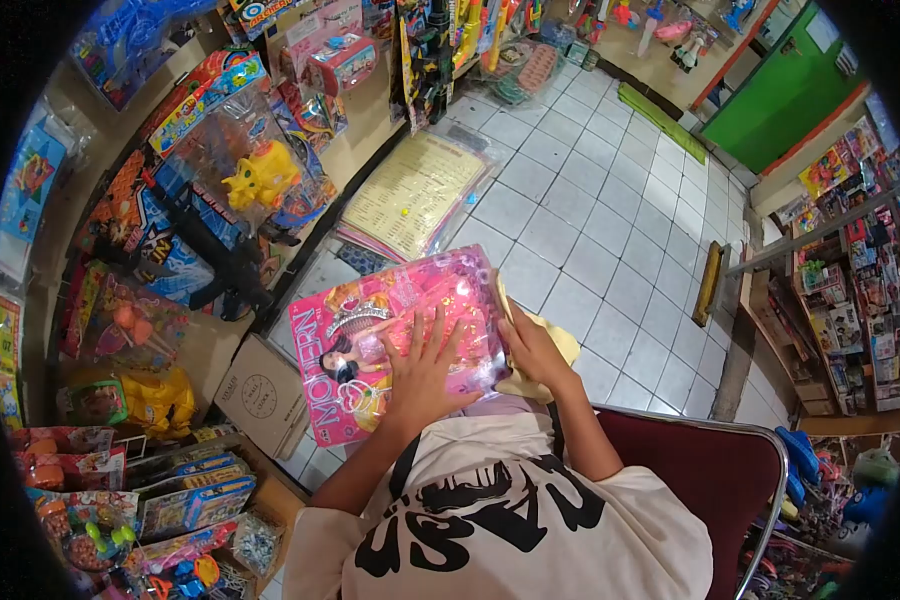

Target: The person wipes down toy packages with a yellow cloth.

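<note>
seemingly in hand: a wipe-down of the doll box (370,330), judging by the cloth held against it; how far along it was couldn't be told.
where the box was: on the seated person's lap, printed face up toward the camera, above the white floor tiles (590,220).
left hand (425,375): lay flat on the clear window of the box, fingers spread wide, pressing down rather than gripping.
right hand (532,352): was curled over a yellow cloth (568,348) at the box's right edge; whether it also pinched that edge couldn't be told.
hands to each other: near, not touching, one on the face and one at the side.
long axis: ran across the lap from left to right, the right end angled a little away from the body.
which way it pointed: the doll's head and the big lettering sat at the person's left end, the rest under the left hand.
next move, as a judgement: another pass of the cloth would call for the flat hand to pin the box, or lift clear of the patch beneath it.
around: a red chair (710,470) under the person, a cardboard carton (265,395) just beside the left knee, and packaged toys (260,180) on the shelf.
</note>
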`<state>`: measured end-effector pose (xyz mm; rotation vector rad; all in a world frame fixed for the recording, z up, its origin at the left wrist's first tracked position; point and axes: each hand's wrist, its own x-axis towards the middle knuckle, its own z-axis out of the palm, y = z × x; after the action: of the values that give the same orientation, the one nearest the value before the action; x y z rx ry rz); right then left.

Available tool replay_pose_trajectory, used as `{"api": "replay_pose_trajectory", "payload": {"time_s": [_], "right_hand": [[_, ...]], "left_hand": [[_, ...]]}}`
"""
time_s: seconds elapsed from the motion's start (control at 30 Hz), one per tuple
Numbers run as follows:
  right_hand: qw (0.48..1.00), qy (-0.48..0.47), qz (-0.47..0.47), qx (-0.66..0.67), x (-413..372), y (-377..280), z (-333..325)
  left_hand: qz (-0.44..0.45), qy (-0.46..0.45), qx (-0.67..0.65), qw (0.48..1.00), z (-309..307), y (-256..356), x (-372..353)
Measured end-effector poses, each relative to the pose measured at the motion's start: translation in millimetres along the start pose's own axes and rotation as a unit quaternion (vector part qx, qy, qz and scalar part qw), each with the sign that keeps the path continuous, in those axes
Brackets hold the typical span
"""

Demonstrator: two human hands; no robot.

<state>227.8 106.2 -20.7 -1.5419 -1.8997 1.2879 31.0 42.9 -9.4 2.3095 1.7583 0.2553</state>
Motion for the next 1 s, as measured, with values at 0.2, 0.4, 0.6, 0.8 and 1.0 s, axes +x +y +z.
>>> {"api": "replay_pose_trajectory", "payload": {"time_s": [0.2,0.4,0.6,0.8,1.0], "right_hand": [[0.994,0.081,-0.059,-0.045,-40,23,20],[0.974,0.124,-0.116,-0.153,-42,23,24],[0.98,0.099,-0.16,-0.065,-25,27,22],[0.963,0.17,-0.2,-0.055,-52,40,32],[0.927,0.245,-0.273,-0.081,-60,5,16]], "left_hand": [[-0.014,0.001,-0.007,1.0,3,-2,-1],[-0.009,0.018,-0.003,1.0,2,-1,0],[-0.023,0.033,-0.007,0.999,7,-2,3],[-0.03,0.043,-0.024,0.998,8,-4,0],[-0.021,0.09,0.023,0.995,24,-7,0]]}}
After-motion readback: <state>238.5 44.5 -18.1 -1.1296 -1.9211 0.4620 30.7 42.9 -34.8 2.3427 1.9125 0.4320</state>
